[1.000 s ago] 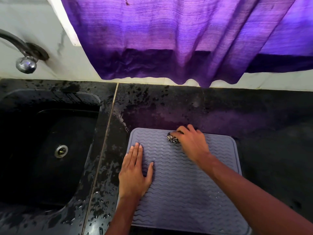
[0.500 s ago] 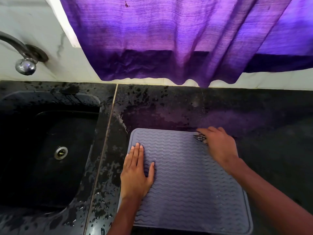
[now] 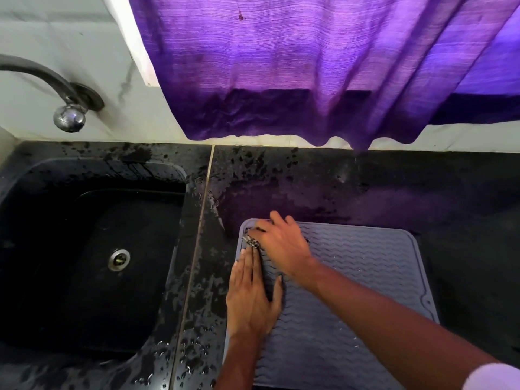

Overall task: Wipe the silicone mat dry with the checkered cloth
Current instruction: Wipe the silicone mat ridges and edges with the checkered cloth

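A purple curtain (image 3: pixel 309 66) hangs across the top of your view, its hem just above the back edge of the black counter (image 3: pixel 380 187). The counter is wet, with drops and smears thickest near the seam beside the sink (image 3: pixel 70 277), which is sunk into it on your left.

The grey mat (image 3: pixel 365 277) lies flat on the counter in front of you, just right of that seam. Its wavy ribs face up and a few small drops show on them.

Your left hand (image 3: pixel 253 294) lies palm down on the mat's left edge. Its fingers are straight and pressed together and its thumb is spread to the side.

Your right hand (image 3: pixel 284 246) reaches across to the mat's far left corner. Its fingers are curled over the bunched cloth (image 3: pixel 253 243) and press it onto the mat. Only a small checkered bit of the cloth shows, at the tips of your left fingers; you cannot tell whether they touch it.

A metal tap (image 3: pixel 67 114) comes out of the white wall above the sink. A round drain (image 3: pixel 119 258) sits in the sink's floor.
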### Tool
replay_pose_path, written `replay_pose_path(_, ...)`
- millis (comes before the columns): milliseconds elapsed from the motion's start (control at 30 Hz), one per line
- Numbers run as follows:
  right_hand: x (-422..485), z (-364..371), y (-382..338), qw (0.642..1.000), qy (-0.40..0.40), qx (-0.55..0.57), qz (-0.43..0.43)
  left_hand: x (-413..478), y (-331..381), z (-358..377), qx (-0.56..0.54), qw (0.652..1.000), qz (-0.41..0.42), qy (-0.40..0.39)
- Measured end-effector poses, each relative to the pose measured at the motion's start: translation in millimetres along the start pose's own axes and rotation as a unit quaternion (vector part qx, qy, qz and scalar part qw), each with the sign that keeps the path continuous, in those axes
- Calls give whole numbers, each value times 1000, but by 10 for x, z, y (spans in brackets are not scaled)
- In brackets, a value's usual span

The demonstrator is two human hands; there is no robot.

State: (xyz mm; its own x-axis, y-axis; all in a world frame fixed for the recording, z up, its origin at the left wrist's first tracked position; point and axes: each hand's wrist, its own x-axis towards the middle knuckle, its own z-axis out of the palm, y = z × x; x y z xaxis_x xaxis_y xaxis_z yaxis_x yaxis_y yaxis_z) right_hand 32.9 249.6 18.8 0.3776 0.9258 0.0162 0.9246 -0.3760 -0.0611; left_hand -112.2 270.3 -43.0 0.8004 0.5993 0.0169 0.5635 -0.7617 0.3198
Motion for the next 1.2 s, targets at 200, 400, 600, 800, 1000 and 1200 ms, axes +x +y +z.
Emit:
replay_pose_path(200,-459,6,482,995,23,-90,34,12,-13,36,-15,1000,18,14)
replay_pose_path(400,-823,-101,756,987,-8,-110,116,8,-30,51,-29,999,24,5)
replay_pose_path(600,-642,-150,396,976,-14,23,214,-6,-38,59,-26,999,40,-8)
replay_pose_path(800,-146,20,-82,993,22,-10,117,-6,-66,67,7,998,56,-42)
replay_pose_path(1000,-428,180,162,989,37,-129,69,1,-81,81,1,998,58,-39)
replay_pose_path(1200,-1013,39,836,980,31,-162,111,2,-87,87,-5,998,66,-20)
